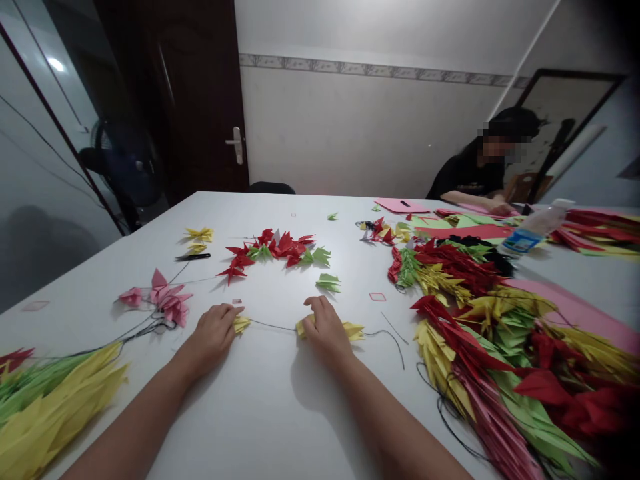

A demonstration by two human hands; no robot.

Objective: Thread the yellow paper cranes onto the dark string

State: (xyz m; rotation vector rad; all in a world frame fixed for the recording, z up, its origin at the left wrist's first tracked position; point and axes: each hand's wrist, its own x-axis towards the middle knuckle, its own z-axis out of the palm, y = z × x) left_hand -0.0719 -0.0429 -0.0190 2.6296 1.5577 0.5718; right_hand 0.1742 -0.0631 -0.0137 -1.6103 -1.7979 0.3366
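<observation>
My left hand (214,337) rests low over the white table, fingers curled together at a small yellow folded paper piece (242,325) on a dark string (273,326). My right hand (324,328) is at more yellow folded paper (354,331) on the same string, its index finger raised and bent; part of that paper is hidden beneath the hand. The string runs between both hands and trails off to the right. Beyond them lie a curved row of red and green folded paper (285,248) and a loose green piece (329,283). Pink folded pieces (173,303) lie left of my left hand.
Piled strings of folded paper (480,320) cover the right side; a yellow and green bundle (65,407) lies at the near left. A black-handled knife (194,257) is at the back left. A bottle (535,230) stands tilted near a seated person (475,170) at the back right.
</observation>
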